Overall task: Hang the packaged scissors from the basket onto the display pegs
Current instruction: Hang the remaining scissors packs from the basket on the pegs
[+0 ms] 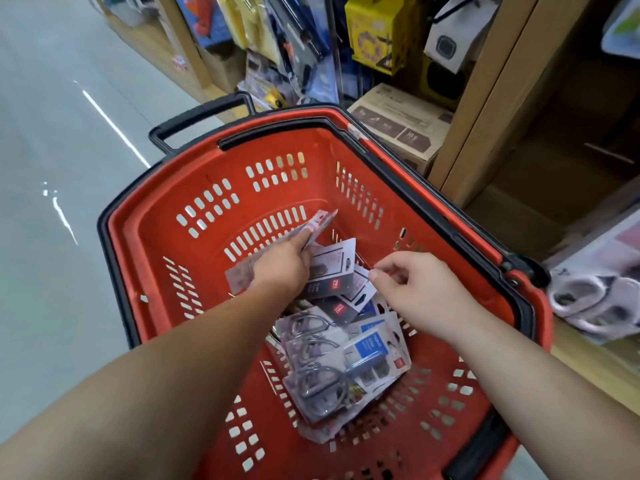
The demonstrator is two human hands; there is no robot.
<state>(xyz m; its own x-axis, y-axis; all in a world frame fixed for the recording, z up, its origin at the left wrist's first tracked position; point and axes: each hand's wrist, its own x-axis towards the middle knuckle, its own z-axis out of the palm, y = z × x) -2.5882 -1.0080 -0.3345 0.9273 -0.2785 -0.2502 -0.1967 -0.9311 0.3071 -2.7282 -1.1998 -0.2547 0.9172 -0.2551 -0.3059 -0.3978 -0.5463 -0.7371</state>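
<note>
In the red basket (156, 216), left hand (280, 268) grips 1 pink pack (237, 277), right hand (426, 285) pinches a grey pack (358, 284); the remaining heap (325, 375) awaits hanging.

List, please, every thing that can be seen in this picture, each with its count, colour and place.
basket: one, red with black rim and handles, in the aisle beside the shelves
scissors packs: several, count unclear, grey handles on white and blue cards, piled in the basket
grey-card packs: at least two, white and dark grey, on top of the pile
blurred pack: one, pinkish grey, in the left hand
cardboard box: one, brown, behind the basket
yellow box: one, yellow, shelf above
sandals: one pair, pale lilac, right shelf
left hand: grips the blurred pack
right hand: pinches a grey-card pack's edge
</note>
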